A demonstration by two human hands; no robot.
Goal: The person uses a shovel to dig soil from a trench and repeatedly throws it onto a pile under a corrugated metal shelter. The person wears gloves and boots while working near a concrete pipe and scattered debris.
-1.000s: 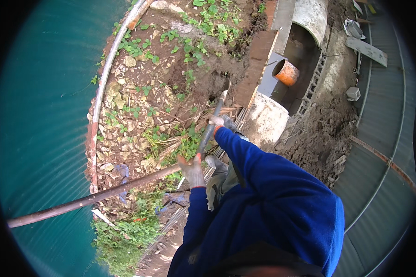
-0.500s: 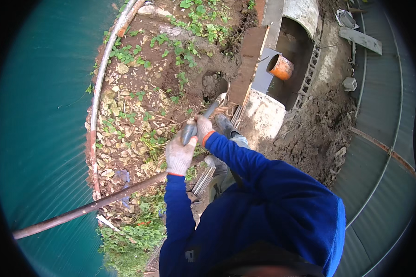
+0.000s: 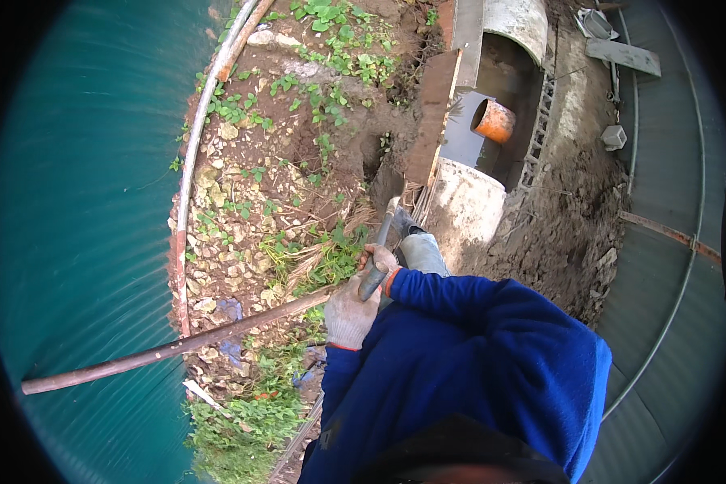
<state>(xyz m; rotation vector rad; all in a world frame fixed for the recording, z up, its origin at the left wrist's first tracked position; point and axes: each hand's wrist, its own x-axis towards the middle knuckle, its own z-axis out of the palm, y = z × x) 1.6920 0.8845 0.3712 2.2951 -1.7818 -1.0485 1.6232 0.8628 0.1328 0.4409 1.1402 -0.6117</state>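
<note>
Near the middle of the frame, the person in a blue long-sleeved top is gripping the grey handle of a digging tool (image 3: 381,246) with both gloved hands. The left hand (image 3: 348,313) is sitting lower on the handle, its fingers wrapped tightly around the shaft. The right hand (image 3: 379,260) is closing around the shaft just above it, partly hidden behind the handle. The tool is running up toward the centre top, its head lying at the edge of a dark hole in the soil (image 3: 298,161), beside a rusty brown plank (image 3: 431,113). An orange pipe (image 3: 492,121) is jutting out in the pit at the upper right. A long brown pole (image 3: 169,348) is slanting across the lower left, over a teal corrugated sheet (image 3: 81,242).
</note>
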